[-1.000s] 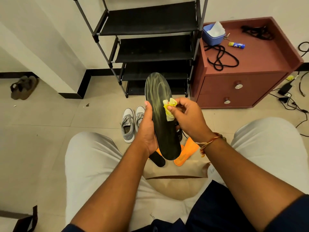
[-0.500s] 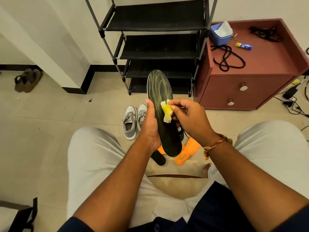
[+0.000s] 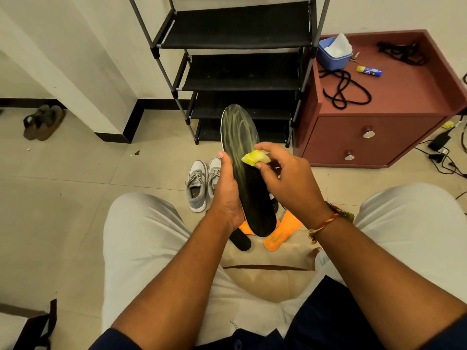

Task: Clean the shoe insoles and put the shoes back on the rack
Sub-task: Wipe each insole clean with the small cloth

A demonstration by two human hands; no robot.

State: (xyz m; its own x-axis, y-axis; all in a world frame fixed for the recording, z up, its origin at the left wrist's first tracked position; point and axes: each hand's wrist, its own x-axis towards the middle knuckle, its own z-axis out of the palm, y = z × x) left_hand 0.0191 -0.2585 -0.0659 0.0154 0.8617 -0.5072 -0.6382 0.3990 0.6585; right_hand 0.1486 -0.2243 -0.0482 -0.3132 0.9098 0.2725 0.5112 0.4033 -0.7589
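Note:
My left hand (image 3: 227, 195) grips a long black insole (image 3: 249, 178) by its left edge, toe end pointing away from me; pale streaks cover its upper half. My right hand (image 3: 285, 180) pinches a small yellow cloth (image 3: 254, 157) against the insole's right edge near the middle. A pair of grey sneakers (image 3: 202, 183) stands on the floor just left of the insole. Under my hands lie two orange insoles (image 3: 280, 234) and another black insole (image 3: 240, 240). The black shoe rack (image 3: 237, 72) stands empty ahead.
A reddish-brown drawer cabinet (image 3: 379, 127) stands right of the rack, carrying a blue tub (image 3: 332, 55), black cords and a small tube. Cables and a charger (image 3: 439, 142) lie on the floor at far right. Brown sandals (image 3: 43, 122) sit far left.
My right hand has slid the yellow cloth up and to the right across the insole. The camera has tilted slightly, so the rack and cabinet sit further right.

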